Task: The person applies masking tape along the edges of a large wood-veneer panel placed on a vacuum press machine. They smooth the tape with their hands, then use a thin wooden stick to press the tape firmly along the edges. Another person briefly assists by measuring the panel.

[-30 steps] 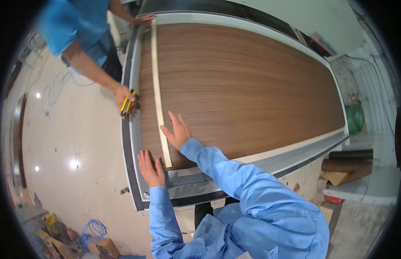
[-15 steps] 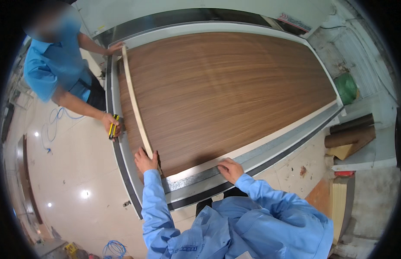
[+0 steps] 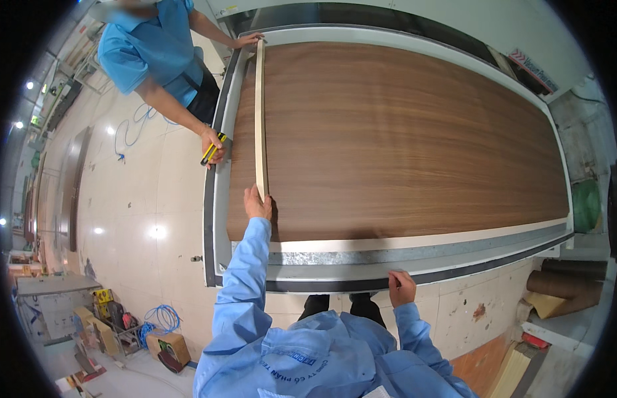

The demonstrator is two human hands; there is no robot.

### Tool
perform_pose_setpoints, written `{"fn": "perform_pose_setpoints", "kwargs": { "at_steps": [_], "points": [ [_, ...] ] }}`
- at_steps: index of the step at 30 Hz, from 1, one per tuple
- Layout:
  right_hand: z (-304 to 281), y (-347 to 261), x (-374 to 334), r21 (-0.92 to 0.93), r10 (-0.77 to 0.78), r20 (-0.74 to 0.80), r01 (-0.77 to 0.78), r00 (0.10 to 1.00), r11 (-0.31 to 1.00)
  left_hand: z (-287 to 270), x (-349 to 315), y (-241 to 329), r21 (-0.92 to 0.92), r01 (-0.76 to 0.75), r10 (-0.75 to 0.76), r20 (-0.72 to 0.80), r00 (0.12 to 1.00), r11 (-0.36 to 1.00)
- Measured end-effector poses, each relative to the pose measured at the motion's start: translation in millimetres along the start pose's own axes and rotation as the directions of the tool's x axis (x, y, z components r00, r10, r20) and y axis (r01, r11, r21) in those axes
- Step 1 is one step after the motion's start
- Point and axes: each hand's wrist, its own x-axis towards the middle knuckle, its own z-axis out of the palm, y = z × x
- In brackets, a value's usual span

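A long pale wooden strip (image 3: 260, 126) lies across the left end of a dark brown wood-grain panel (image 3: 414, 139). Its near end is in my left hand (image 3: 258, 204), whose fingers are closed around it over the panel. At the strip's far end rests the hand (image 3: 249, 40) of a co-worker in a blue shirt. That person's other hand holds a yellow and black utility knife (image 3: 213, 148) by the frame's left side. My right hand (image 3: 402, 288), fingers curled in and nothing visible in them, is at the black near edge of the frame.
A pale metal frame (image 3: 221, 199) with a black outer edge surrounds the panel. Brown rolls (image 3: 564, 285) and a green bundle (image 3: 586, 205) are on the right. Blue hose (image 3: 164, 318) and tools lie on the floor at lower left.
My left hand, with the strip's near end, has moved farther from the near edge. My right hand has drawn back from the metal rail toward me. The whole view has turned and shifted.
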Motion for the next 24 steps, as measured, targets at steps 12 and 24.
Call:
{"fn": "perform_pose_setpoints", "kwargs": {
  "at_steps": [12, 24],
  "points": [
    [-115, 132, -87, 0.014, 0.284, -0.232, -0.288, 0.931, 0.957, 114, -57, 137, 0.123, 0.032, -0.026, -0.049, 0.998, 0.992],
    [-250, 290, -215, 0.053, 0.631, -0.302, -0.648, 0.715, 0.760, 250, -111, 296, 0.133, 0.060, -0.057, -0.024, 0.998, 0.989]
  ]
}}
